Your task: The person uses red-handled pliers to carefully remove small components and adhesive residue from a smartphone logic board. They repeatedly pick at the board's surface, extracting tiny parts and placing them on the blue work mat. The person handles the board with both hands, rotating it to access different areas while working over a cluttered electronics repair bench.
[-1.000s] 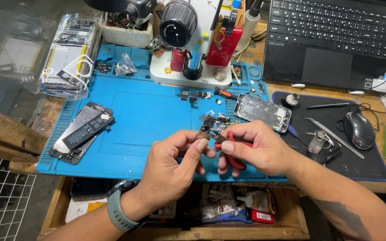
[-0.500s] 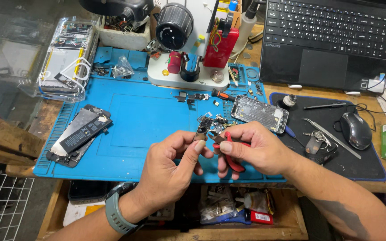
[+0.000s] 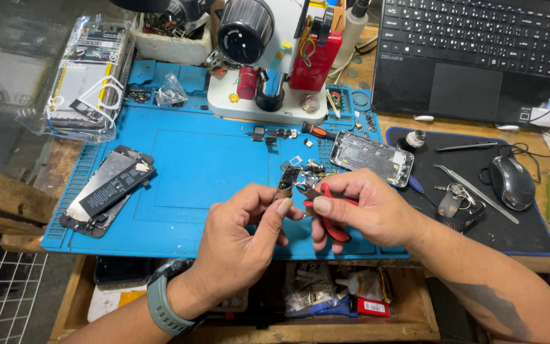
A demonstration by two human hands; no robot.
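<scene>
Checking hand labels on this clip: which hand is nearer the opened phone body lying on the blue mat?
Right. The right hand, gripping red-handled pliers, sits just below the opened phone body; the left hand, pinching a small part, is farther off.

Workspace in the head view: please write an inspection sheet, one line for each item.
Surface: blue work mat on a wooden bench; black pad beside it on the right.
Job's things: small circuit part pinched in the left hand; red-handled pliers in the right hand, tips at the part.
Clutter: opened phone body, detached screen, microscope base, tweezers, keys, small loose parts.
Hands: left hand and right hand both closed, raised over the mat's front edge.
Cables: mouse cord loops on the black pad.
Surroundings: laptop behind, clear plastic box on the left, shelf with packets below.
</scene>
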